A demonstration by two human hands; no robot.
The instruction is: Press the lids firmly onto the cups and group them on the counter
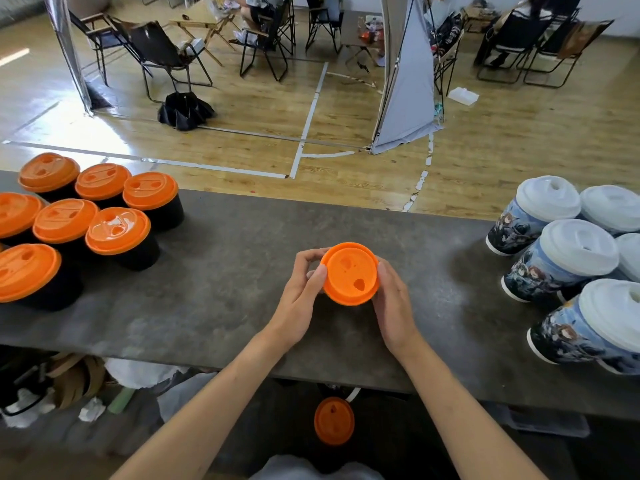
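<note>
An orange lid (349, 273) sits on top of a cup in the middle of the dark counter (214, 278); the cup below it is hidden by the lid and my hands. My left hand (301, 292) grips the lid's left rim, thumb on its edge and fingers curled round the far side. My right hand (393, 299) holds the right rim. Several black cups with orange lids (117, 232) stand grouped at the left end of the counter.
Several printed cups with white lids (568, 261) stand grouped at the counter's right end. Another orange lid (334, 420) lies below the counter's near edge. Beyond the counter are a wooden floor, folding chairs and seated people.
</note>
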